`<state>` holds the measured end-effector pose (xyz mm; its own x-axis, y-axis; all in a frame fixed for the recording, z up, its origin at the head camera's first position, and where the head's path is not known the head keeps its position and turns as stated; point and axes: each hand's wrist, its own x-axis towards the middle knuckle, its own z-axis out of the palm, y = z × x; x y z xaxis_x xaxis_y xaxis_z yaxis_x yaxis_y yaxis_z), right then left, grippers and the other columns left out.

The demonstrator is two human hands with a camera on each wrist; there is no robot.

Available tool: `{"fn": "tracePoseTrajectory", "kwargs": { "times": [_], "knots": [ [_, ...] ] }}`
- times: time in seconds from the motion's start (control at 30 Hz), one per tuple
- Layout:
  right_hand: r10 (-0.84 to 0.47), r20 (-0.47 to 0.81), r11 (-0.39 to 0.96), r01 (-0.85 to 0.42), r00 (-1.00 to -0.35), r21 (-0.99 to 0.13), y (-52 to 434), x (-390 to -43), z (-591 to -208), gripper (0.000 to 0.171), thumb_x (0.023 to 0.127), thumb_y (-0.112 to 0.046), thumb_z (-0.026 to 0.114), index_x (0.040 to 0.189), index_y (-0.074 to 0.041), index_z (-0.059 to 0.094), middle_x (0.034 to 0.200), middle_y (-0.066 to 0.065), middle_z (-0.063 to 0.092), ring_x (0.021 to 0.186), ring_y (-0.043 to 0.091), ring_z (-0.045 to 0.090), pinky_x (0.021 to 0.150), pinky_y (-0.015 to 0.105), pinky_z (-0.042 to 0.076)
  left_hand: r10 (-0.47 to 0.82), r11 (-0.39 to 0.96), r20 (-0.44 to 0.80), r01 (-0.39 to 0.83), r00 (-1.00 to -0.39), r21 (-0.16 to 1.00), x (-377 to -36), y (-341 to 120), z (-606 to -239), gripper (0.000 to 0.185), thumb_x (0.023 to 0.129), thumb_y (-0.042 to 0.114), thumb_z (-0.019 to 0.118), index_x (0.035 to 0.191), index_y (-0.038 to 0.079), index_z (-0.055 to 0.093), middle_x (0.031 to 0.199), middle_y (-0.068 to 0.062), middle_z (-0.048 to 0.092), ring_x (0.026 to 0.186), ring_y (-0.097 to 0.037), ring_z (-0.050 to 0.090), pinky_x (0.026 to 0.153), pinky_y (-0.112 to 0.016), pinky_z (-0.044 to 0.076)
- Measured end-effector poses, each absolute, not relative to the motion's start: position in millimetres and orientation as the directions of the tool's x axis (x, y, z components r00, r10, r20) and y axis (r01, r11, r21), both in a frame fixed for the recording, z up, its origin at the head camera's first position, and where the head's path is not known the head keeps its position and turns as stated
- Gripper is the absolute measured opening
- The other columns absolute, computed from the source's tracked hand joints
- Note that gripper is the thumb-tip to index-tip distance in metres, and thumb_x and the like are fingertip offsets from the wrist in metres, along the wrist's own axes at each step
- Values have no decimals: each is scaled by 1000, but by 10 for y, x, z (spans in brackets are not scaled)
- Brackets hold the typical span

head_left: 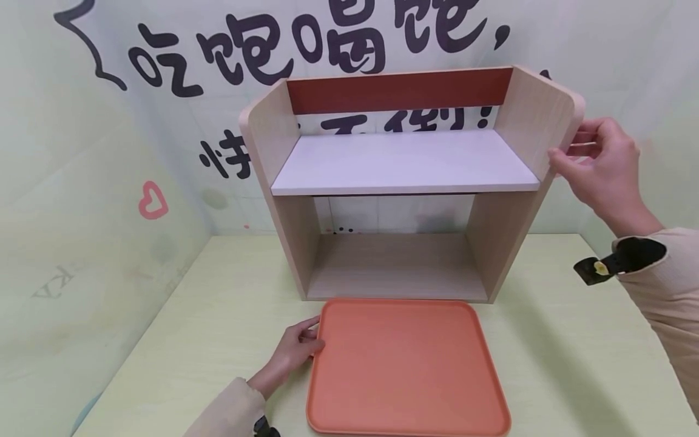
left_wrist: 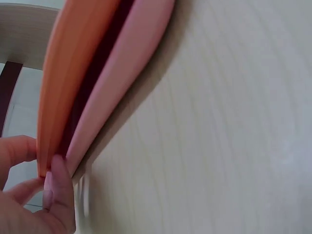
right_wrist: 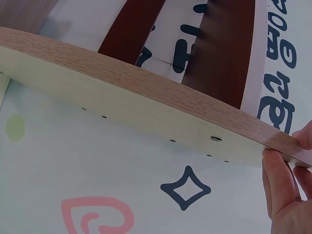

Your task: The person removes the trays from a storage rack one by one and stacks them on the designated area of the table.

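An orange tray [head_left: 406, 370] lies flat on the pale table, in front of a wooden two-level shelf unit [head_left: 404, 164]. My left hand [head_left: 297, 349] pinches the tray's left rim near its far corner; in the left wrist view its fingers [left_wrist: 53, 192] clamp the orange tray edge [left_wrist: 73, 73]. My right hand [head_left: 597, 161] grips the upper front edge of the shelf's right side panel [head_left: 537, 118], thumb inside, fingers behind. The right wrist view shows the panel edge [right_wrist: 146, 102] with fingertips [right_wrist: 280, 185] on it.
The pale table [head_left: 557, 346] extends on both sides of the tray. A printed backdrop [head_left: 164, 121] with dark characters and a pink heart stands right behind the shelf and along the left side. The shelf's lower bay [head_left: 395, 264] and white upper board [head_left: 404, 161] hold nothing.
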<state>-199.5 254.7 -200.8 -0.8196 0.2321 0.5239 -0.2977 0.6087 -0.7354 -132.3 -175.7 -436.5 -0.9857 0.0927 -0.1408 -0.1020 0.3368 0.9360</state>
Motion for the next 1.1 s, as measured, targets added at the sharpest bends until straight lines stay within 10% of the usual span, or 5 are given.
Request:
{"fn": "tracePoseTrajectory", "kwargs": {
  "times": [0.87, 1.1],
  "knots": [
    [228, 537, 604, -315, -812, -732, 2604, -1937, -2012, 26, 79, -15, 63, 98, -23, 47, 86, -16, 47, 72, -5, 49, 59, 5, 39, 113, 371, -135, -84, -984, 925, -1333, -1774, -4420, 55, 75, 0, 64, 124, -10, 42, 92, -13, 51, 68, -16, 53, 55, -29, 48],
    [149, 509, 569, -348, -847, -745, 2664, -1844, -2056, 32, 83, -15, 59, 114, -13, 50, 95, -11, 50, 78, -3, 52, 61, 5, 41, 54, 393, -105, -75, -993, 917, -1460, -1956, -4220, 51, 84, 10, 58, 129, -4, 39, 111, -22, 51, 96, -30, 54, 72, -37, 49]
  ]
}}
